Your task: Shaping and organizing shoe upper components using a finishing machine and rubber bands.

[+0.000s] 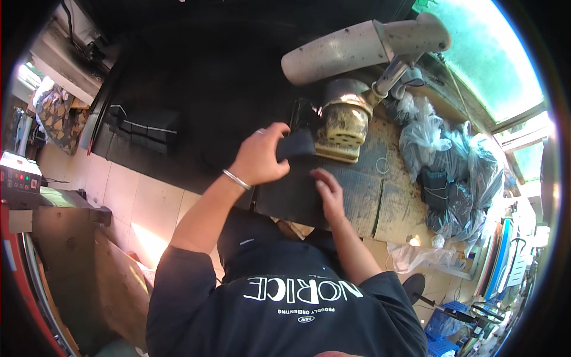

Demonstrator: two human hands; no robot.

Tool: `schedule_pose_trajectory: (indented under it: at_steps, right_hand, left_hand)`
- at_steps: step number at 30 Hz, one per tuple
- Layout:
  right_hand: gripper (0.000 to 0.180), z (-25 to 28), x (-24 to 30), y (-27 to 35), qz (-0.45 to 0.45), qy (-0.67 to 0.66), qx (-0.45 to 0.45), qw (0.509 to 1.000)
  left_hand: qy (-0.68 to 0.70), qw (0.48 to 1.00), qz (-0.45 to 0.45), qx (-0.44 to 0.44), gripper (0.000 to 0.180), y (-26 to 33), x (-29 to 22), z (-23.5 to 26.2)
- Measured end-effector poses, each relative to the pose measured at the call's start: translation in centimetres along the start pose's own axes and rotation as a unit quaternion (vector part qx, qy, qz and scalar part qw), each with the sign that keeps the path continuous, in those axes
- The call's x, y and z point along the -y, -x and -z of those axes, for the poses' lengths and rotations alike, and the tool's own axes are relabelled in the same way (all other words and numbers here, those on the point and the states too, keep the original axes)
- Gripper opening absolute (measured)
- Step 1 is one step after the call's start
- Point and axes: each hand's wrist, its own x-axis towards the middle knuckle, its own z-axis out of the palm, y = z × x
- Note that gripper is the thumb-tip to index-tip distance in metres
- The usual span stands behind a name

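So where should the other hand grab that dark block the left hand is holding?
I'd take the dark block by its free right end, coming from the near right: the left hand covers its left end, the right end sticks out, and the grimy vented cup stands just beyond.

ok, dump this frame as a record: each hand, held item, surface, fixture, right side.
left hand: gripping a dark block between thumb and fingers; silvery bracelet on wrist
held item: dark block, material unclear
right hand: nothing visible in it, fingers slightly bent
surface: dark flat panel below the hands; right-hand contact unclear
fixture: yellowish perforated cylinder, below pale grey tubular housing in the picture
right side: clear plastic bags with dark contents
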Motion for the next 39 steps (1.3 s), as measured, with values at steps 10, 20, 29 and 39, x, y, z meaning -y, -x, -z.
schedule_pose_trajectory:
  at_steps: [10,20,29,39]
  right_hand:
    - [0.089,-1.0,3.7,-3.3,0.186,0.414,0.241,0.858]
    - [0.063,-12.8,3.5,-9.2,0.15,0.353,0.44,0.812]
    - [0.064,-17.3,3.8,-12.0,0.146,0.408,0.408,0.804]
    - [0.067,-16.6,2.7,-11.0,0.155,0.377,0.389,0.826]
  left_hand:
    - [-0.033,0.997,-0.022,0.068,0.062,6.4,2.9,-10.1]
    - [-0.001,0.99,0.135,0.038,0.059,10.8,8.3,-0.4]
    - [0.008,0.93,0.313,-0.193,0.051,4.8,23.2,4.4]
    - [-0.069,0.898,0.434,-0.032,0.061,0.8,21.6,3.8]
